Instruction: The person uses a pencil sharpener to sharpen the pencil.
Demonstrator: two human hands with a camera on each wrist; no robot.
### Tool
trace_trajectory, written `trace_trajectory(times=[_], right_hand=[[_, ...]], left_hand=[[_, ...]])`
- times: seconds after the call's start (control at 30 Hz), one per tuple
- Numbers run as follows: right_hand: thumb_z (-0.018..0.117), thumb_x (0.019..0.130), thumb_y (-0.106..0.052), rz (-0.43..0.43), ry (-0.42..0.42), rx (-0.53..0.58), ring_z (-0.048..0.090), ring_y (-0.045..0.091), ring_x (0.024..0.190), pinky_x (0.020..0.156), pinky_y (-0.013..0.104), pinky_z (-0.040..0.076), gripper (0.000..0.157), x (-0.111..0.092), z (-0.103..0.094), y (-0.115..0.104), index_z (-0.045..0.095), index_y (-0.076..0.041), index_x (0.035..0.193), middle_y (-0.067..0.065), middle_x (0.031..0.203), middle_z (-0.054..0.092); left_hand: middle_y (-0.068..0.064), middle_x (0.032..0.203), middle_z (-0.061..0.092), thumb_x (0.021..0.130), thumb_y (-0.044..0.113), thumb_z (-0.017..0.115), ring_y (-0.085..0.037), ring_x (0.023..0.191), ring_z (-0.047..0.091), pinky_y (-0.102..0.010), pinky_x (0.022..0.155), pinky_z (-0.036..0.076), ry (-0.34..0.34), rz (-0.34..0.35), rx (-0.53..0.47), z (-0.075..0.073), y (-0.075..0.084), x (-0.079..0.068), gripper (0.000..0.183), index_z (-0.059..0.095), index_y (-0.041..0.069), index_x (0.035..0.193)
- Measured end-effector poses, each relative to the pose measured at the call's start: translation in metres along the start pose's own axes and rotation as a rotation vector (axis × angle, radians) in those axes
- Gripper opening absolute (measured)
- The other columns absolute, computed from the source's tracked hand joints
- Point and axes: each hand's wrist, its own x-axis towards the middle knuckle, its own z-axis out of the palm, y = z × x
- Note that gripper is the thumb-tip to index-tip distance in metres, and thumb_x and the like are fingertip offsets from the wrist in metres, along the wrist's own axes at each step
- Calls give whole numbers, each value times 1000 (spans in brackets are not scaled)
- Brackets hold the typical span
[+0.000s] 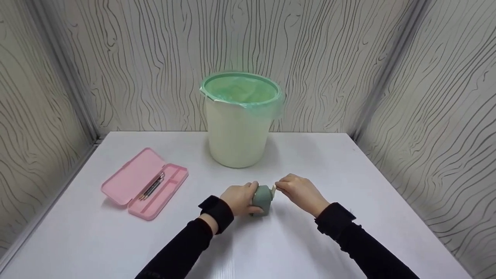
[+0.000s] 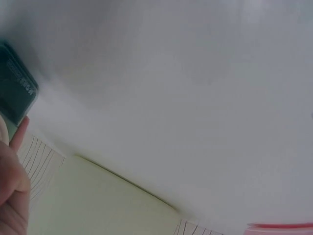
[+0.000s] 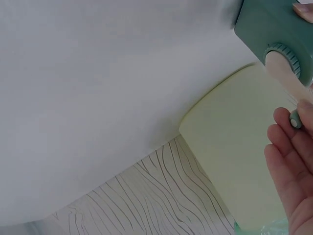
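A green hand-crank pencil sharpener (image 1: 262,197) stands on the white table. My left hand (image 1: 238,199) grips its body, fingers on top and thumb along the near side. Its cream crank arm (image 3: 287,76) sticks out on the right from a ridged collar (image 3: 286,53). At the arm's end my right hand (image 1: 304,192) pinches the small green knob (image 3: 295,120) between thumb and finger. In the left wrist view the dark see-through part of the sharpener (image 2: 17,85) carries light lettering. The side of the sharpener turned to my left palm is hidden.
An open pink pencil case (image 1: 133,178) lies to the left, with several pencils (image 1: 152,187) in it. Behind the sharpener stands a pale green bin (image 1: 237,135) lined with a green bag (image 1: 267,108). Wood-patterned panels (image 1: 155,58) enclose the table (image 1: 329,244) at back and sides.
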Motion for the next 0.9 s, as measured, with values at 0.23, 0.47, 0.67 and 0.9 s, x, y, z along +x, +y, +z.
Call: trace_trajectory(times=[0.23,0.47,0.67,0.9], right_hand=[[76,88,-4,37,-18,-20,73,20,85,73,32,60,6,20,21,9,78,-8,92,2,87,79],[75,88,-4,63,-39,-5,72,20,82,69,32,58,8,22,35,13,75,-9,83,1,83,77],[75,89,-5,76,-67,-7,71,20,77,68,32,57,8,20,43,13,76,-10,82,2,80,77],[78,83,0,69,-78,-5,67,20,69,62,30,54,13,5,59,8,72,-8,74,4,72,73]], left_hand=[[-8,111,72,89,58,72,-19,85,71,-30,73,58,21,22,20,1,-2,-1,75,48,6,138],[-6,107,71,89,57,73,-18,82,70,-30,70,57,17,10,16,-2,-1,0,71,48,8,134],[-7,109,70,89,58,73,-18,84,70,-30,71,57,18,-5,1,-1,-2,0,73,48,8,136],[-7,108,71,89,57,73,-18,83,70,-30,70,56,31,-15,-14,4,-2,-2,70,49,9,134]])
